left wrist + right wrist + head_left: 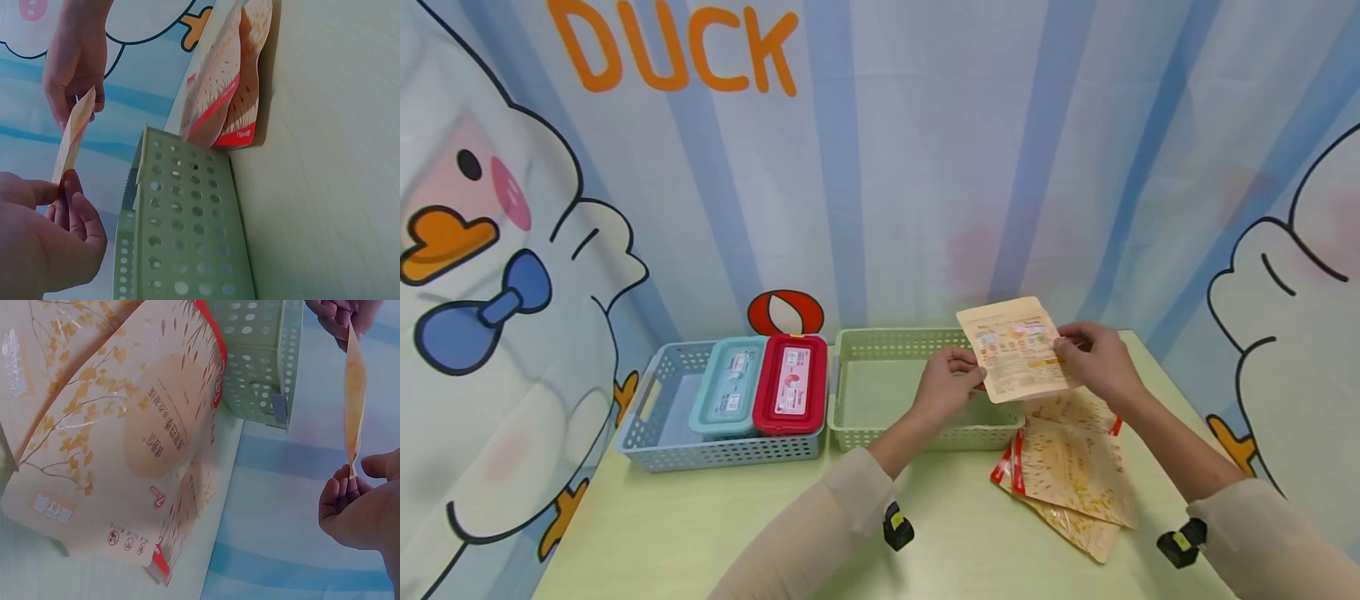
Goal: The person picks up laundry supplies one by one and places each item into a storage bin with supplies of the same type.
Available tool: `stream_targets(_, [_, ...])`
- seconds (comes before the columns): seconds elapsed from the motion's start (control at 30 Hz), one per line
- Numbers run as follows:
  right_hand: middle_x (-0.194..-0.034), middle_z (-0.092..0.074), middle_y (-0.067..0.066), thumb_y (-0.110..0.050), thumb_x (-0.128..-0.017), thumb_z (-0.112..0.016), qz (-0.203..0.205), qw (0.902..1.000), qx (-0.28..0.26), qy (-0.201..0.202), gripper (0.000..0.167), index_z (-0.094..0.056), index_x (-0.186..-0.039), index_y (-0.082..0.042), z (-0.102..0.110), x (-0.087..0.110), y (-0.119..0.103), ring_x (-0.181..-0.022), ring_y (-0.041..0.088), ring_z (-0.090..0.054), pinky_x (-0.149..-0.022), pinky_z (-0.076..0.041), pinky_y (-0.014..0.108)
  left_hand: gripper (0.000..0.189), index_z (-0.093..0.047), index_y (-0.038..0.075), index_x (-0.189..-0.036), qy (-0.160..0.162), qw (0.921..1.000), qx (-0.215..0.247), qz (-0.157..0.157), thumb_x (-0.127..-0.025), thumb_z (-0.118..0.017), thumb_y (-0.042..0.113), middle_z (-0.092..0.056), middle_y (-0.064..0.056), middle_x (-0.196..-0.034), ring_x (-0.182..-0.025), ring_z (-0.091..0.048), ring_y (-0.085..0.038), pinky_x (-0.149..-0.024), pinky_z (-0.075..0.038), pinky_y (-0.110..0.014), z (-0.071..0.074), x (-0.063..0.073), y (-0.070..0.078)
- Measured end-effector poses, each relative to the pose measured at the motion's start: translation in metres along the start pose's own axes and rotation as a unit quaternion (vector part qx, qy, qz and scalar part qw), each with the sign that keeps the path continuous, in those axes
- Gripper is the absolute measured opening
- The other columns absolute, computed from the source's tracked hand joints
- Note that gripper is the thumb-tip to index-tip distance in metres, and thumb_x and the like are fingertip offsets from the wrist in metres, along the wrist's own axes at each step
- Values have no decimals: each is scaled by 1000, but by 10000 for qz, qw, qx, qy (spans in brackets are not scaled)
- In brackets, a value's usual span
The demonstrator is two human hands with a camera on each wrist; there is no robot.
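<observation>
My left hand (944, 387) and right hand (1099, 360) hold a flat beige pouch (1017, 350) between them, raised above the right part of a green perforated basket (880, 396). Each hand pinches one side edge, and the printed panel faces the head camera. Seen edge-on in the left wrist view, the pouch (72, 137) is thin, with the left fingers and thumb (75, 215) closed on its near end. In the right wrist view the right hand (369, 509) grips its lower end. Similar beige pouches with red edges (1071, 467) lie overlapping on the table, below the right hand.
A blue perforated basket (673, 400) stands left of the green one. It contains a teal-lidded box (730, 387) and a red-lidded box (792, 385). Behind the pale green table (760, 517) hangs a striped curtain (917, 167) with duck drawings.
</observation>
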State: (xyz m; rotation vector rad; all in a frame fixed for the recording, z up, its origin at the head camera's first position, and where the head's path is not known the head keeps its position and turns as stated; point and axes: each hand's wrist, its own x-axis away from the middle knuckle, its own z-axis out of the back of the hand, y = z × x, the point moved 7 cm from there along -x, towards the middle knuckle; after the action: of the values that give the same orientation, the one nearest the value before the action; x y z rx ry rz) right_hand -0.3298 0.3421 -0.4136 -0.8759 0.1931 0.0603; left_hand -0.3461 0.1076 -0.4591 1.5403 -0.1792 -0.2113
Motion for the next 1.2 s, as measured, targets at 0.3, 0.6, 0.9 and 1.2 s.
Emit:
stream_targets(0.3, [-123, -60, 23, -31, -113, -53, -113, 9998, -74, -148, 49, -55, -145, 6, -9, -2, -16, -109, 35, -59, -82, -50, 36, 17, -62, 6, -117, -134, 9996, -216, -149, -103, -70, 8, -71, -4, -97, -93, -75, -32, -70, -58, -28, 20, 4, 11])
stream_targets(0.6, [-129, -60, 25, -29, -113, -54, 53, 9982, -318, -515, 48, -54, -145, 7, -17, 3, -38, -113, 39, -64, -89, -60, 46, 19, -62, 8, -119, -372, 9965, -634, -394, -102, -72, 10, -74, -6, -101, -97, -74, -39, -74, -58, -32, 50, 4, 31])
stream_targets(0.9, [-132, -59, 25, -30, -112, -56, -45, 9943, -738, -769, 52, -52, -148, 7, -32, 4, -54, -118, 39, -63, -89, -61, 35, 20, -64, 7, -122, -81, 9969, -749, -223, -103, -70, 8, -70, -10, -106, -98, -73, -42, -73, -59, -32, 74, 5, 31])
stream_targets(1.2, [-135, -55, 24, -31, -112, -56, -348, 9876, -1172, -986, 54, -49, -151, 6, -43, 0, -61, -123, 38, -60, -93, -59, 34, 20, -65, 7, -122, 170, 9937, -1076, -249, -102, -70, 9, -70, -9, -108, -86, -74, -25, -75, -58, -33, 89, 10, 40])
